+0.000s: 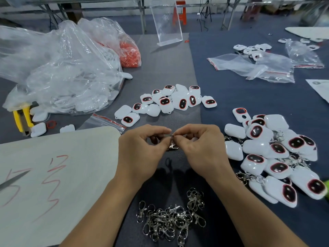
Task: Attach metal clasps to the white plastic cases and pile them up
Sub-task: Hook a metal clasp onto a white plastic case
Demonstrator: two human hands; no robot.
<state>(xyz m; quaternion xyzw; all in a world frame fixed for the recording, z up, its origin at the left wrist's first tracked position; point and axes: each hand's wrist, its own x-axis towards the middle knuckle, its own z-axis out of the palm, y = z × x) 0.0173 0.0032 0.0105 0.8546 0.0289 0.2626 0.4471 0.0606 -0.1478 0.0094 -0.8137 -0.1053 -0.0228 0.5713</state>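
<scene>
My left hand point(142, 147) and my right hand point(199, 145) meet above the middle of the table, both pinching one metal clasp point(172, 145) by its ring, the hook hanging below. A white case seems tucked in my right palm, mostly hidden. Loose white cases point(167, 102) lie scattered beyond my hands. At the right lies a pile of cases with clasps point(274, 157) attached. A heap of spare metal clasps point(170, 220) lies near the front edge between my forearms.
A large clear bag of white cases point(62, 82) and a bag of orange rings point(130, 54) sit at the left. A white board with red marks point(53, 175), a yellow cutter point(23, 118), empty zip bags point(254, 66) and an acrylic stand point(167, 24) surround the work area.
</scene>
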